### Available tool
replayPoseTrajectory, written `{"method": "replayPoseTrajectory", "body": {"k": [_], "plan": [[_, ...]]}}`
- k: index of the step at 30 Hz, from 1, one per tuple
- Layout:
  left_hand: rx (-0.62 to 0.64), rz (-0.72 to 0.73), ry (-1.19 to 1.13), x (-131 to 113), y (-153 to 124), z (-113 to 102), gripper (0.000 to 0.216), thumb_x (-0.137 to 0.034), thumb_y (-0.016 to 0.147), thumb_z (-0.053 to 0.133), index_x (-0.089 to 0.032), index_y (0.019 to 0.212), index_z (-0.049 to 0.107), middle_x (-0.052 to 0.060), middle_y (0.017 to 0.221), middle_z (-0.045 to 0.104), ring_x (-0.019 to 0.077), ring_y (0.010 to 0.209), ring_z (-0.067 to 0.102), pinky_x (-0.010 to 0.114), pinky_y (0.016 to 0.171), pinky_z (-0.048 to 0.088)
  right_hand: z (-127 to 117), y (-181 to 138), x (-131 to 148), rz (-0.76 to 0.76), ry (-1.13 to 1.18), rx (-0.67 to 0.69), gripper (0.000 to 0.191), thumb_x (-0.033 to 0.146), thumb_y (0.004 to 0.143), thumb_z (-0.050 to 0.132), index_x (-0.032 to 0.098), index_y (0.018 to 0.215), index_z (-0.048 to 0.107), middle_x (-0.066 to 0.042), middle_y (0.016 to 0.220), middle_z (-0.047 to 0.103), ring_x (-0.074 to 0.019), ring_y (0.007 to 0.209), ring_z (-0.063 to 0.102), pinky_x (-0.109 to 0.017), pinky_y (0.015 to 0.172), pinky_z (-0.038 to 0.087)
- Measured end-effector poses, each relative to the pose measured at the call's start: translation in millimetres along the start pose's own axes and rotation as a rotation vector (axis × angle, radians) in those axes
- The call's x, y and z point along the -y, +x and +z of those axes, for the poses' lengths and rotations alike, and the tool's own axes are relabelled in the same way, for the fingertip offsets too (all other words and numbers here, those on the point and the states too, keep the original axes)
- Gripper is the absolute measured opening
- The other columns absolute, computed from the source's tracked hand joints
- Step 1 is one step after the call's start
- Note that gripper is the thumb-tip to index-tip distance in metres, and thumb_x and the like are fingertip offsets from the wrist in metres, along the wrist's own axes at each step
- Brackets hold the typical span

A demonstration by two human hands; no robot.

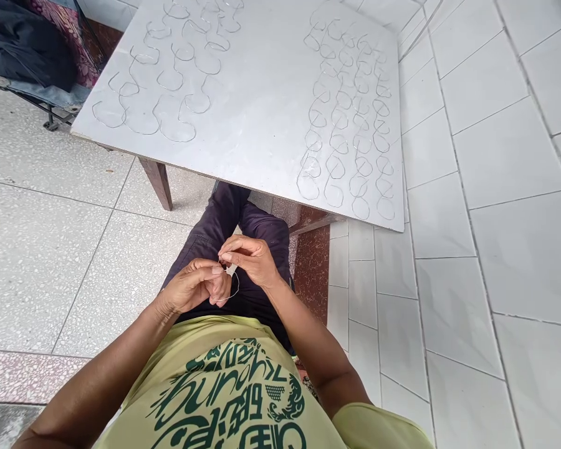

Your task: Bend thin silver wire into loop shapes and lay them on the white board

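Note:
Over my lap, a thin curved wire (238, 285) is pinched between both hands. My left hand (196, 284) is closed, thumb against the fingers, with the wire looping out past the fingertips. From the other side my right hand (252, 259) grips the wire's upper end between thumb and fingers. A small dark gap shows between the fingertips, and the exact bend there is too small to make out. Ahead on the white table (262, 106) lie open S-like wire pieces (177, 128) at the left and rows of closed, looped wire pieces (339, 143) at the right.
The table's near edge is just beyond my knees, with a wooden leg (156, 181) below it. A white tiled wall (449, 218) runs close along the right. At the upper left stands a folding chair (42, 93) with dark cloth on it.

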State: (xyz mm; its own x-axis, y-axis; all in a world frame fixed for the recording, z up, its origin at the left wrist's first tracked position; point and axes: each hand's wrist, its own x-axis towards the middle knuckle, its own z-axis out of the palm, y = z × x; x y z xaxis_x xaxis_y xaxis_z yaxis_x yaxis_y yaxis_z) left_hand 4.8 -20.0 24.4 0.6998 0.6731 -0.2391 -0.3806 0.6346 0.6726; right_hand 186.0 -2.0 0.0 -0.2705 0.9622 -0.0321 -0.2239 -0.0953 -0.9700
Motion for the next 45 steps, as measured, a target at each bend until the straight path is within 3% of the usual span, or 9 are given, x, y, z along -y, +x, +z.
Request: {"method": "replayPoseTrajectory", "body": {"k": [7, 13, 17, 21, 27, 32, 38, 45], "plan": [[0.011, 0.017, -0.079, 5.7, -2.7, 0.4, 0.043, -0.039, 0.094, 0.067, -0.019, 0.056, 0.067, 0.003, 0.045, 0.052, 0.0178, 0.048, 0.054, 0.034, 0.055, 0.044, -12.2, -5.3, 7.0, -0.073, -0.007, 0.089, 0.028, 0.049, 0.092, 0.076, 0.023, 0.086, 0.083, -0.008, 0.087, 0.077, -0.0215, 0.083, 0.069, -0.034, 0.066, 0.057], [-0.002, -0.017, -0.016, 4.8, -3.8, 6.6, 0.045, -0.046, 0.092, 0.07, -0.019, 0.057, 0.065, 0.003, 0.046, 0.051, 0.0179, 0.05, 0.053, 0.034, 0.056, 0.044, -10.5, -5.1, 8.3, -0.02, -0.005, 0.065, 0.038, 0.058, 0.089, 0.076, 0.021, 0.084, 0.08, -0.009, 0.086, 0.076, -0.0217, 0.08, 0.069, -0.036, 0.069, 0.059], [-0.083, 0.061, 0.281, -0.4, -3.3, 8.2, 0.045, -0.05, 0.097, 0.066, -0.019, 0.064, 0.07, 0.005, 0.06, 0.062, 0.0187, 0.061, 0.059, 0.034, 0.067, 0.048, -12.8, -8.0, 10.6, 0.086, 0.07, 0.061, 0.052, 0.068, 0.094, 0.064, 0.019, 0.107, 0.075, -0.008, 0.093, 0.076, -0.0175, 0.078, 0.07, -0.03, 0.068, 0.058], [-0.19, 0.148, 0.602, -6.1, -2.5, 3.7, 0.043, -0.047, 0.103, 0.06, -0.019, 0.073, 0.073, 0.004, 0.069, 0.067, 0.0175, 0.07, 0.062, 0.031, 0.075, 0.049, -18.6, -20.9, 17.8, 0.182, -0.037, 0.087, 0.048, 0.066, 0.093, 0.066, 0.018, 0.094, 0.07, -0.004, 0.081, 0.073, -0.0142, 0.067, 0.068, -0.025, 0.059, 0.053], [-0.245, 0.157, 0.684, -6.0, 2.3, 3.6, 0.037, -0.047, 0.102, 0.062, -0.019, 0.082, 0.075, 0.004, 0.077, 0.071, 0.0169, 0.072, 0.064, 0.028, 0.074, 0.051, -12.6, -33.7, 21.3, 0.169, -0.161, -0.075, 0.04, 0.054, 0.1, 0.063, 0.017, 0.087, 0.07, 0.001, 0.065, 0.068, -0.0091, 0.05, 0.059, -0.021, 0.05, 0.048], [-0.344, 0.158, 0.746, 5.7, 4.0, 3.3, 0.031, -0.046, 0.1, 0.064, -0.02, 0.113, 0.076, 0.003, 0.079, 0.073, 0.0163, 0.069, 0.066, 0.026, 0.066, 0.053, -6.0, -29.5, 14.6, 0.106, -0.249, -0.203, 0.036, 0.05, 0.101, 0.062, 0.017, 0.098, 0.075, 0.003, 0.061, 0.065, -0.0081, 0.046, 0.056, -0.02, 0.048, 0.046], [-0.415, 0.104, 0.772, 20.0, -3.6, 6.0, 0.042, -0.044, 0.103, 0.055, -0.013, 0.126, 0.072, 0.003, 0.072, 0.073, 0.0163, 0.06, 0.067, 0.027, 0.057, 0.056, -15.1, -22.9, 13.6, 0.027, -0.385, -0.072, 0.04, 0.054, 0.103, 0.057, 0.018, 0.098, 0.075, 0.003, 0.062, 0.066, -0.008, 0.047, 0.057, -0.02, 0.051, 0.049], [-0.445, 0.111, 0.758, 30.6, -7.3, 12.5, 0.045, -0.045, 0.105, 0.053, -0.011, 0.129, 0.069, 0.003, 0.077, 0.074, 0.0159, 0.064, 0.069, 0.028, 0.062, 0.06, -23.5, -20.4, 16.3, 0.069, -0.408, 0.061, 0.04, 0.054, 0.103, 0.057, 0.019, 0.092, 0.073, 0.003, 0.062, 0.067, -0.0091, 0.046, 0.058, -0.021, 0.048, 0.048]]}}
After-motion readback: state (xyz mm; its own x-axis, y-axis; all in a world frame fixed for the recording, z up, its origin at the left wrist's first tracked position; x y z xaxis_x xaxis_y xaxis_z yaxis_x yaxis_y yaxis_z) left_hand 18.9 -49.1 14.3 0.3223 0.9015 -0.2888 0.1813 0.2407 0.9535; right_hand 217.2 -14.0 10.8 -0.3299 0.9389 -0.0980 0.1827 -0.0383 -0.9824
